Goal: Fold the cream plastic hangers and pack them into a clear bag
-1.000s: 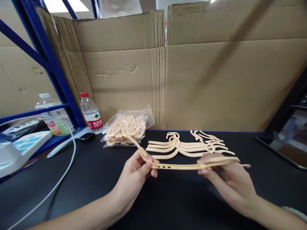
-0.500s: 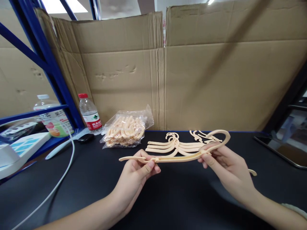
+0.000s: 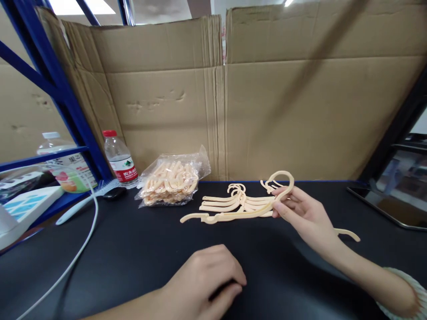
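Left hand (image 3: 210,280) withdrawn from the cream hanger (image 3: 242,215) since the earlier frame, now loosely closed low over the black tabletop (image 3: 133,262), right hand (image 3: 305,215) gripping that hanger by its curved end (image 3: 292,180), in front of the matching hangers (image 3: 218,204).

Along the far side of my black table (image 3: 133,253) lay — left to right — a plastic bag (image 3: 170,182), cream hangers (image 3: 240,205), a dark flat panel (image 3: 388,207).
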`<state>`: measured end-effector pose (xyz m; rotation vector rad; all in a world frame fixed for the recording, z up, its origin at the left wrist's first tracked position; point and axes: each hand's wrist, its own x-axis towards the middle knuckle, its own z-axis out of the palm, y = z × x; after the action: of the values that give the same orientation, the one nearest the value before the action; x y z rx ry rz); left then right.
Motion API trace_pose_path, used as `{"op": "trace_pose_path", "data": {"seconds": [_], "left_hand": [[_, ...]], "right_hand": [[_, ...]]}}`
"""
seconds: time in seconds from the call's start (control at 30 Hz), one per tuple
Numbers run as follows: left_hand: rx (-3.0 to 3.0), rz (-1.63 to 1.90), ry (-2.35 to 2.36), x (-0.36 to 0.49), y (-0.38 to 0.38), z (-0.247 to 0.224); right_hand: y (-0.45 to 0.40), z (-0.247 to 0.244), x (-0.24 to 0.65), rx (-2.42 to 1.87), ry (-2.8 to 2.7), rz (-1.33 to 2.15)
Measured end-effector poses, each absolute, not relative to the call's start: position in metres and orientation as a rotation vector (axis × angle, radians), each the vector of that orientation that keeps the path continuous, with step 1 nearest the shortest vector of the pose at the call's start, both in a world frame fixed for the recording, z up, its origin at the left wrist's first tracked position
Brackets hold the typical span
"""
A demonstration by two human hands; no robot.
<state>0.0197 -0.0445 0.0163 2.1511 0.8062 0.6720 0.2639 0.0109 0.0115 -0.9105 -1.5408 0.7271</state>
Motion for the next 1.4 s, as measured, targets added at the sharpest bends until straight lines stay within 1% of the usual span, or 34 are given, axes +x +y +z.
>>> {"op": "trace_pose_path", "data": {"seconds": [0.1, 0.17, 0.33, 0.43, 0.63, 0.7, 0.87, 0.97, 1.07, 1.13, 1.3, 1.4], "left_hand": [[2.341, 0.736, 0.626, 0.020, -0.050, 0.018], [2.421, 0.796, 0.648, 0.019, -0.050, 0.016], [2.493, 0.540, 0.929, 0.012, -0.044, 0.008], [2.466, 0.392, 0.955, 0.010, -0.043, 0.007], [2.448, 0.397, 0.930, 0.011, -0.043, 0.009], [2.451, 0.408, 0.927, 0.010, -0.044, 0.008], [2.492, 0.454, 0.921, 0.010, -0.043, 0.006], [2.550, 0.367, 0.952, 0.010, -0.044, 0.008], [2.607, 0.223, 0.999, 0.011, -0.045, 0.010], [2.627, 0.195, 1.018, 0.011, -0.046, 0.011], [2.657, 0.272, 1.010, 0.011, -0.045, 0.007], [2.681, 0.385, 1.032, 0.011, -0.041, 0.000]], "right_hand": [[0.013, 0.003, 0.261, -0.934, -1.628, 0.782], [0.013, -0.003, 0.258, -0.952, -1.677, 0.798], [0.015, -0.013, 0.254, -1.031, -1.818, 0.816], [0.017, -0.016, 0.255, -1.115, -1.879, 0.779], [0.020, -0.015, 0.260, -1.218, -1.978, 0.683], [0.024, -0.013, 0.264, -1.209, -2.019, 0.581], [0.044, -0.014, 0.283, -1.004, -2.241, 0.142], [0.057, -0.021, 0.290, -0.967, -2.266, 0.115], [0.066, -0.027, 0.291, -1.033, -2.249, 0.130], [0.070, -0.028, 0.288, -1.071, -2.230, 0.101], [0.079, -0.028, 0.279, -1.078, -2.182, 0.028], [0.083, -0.026, 0.277, -1.073, -2.170, 0.000]]}}
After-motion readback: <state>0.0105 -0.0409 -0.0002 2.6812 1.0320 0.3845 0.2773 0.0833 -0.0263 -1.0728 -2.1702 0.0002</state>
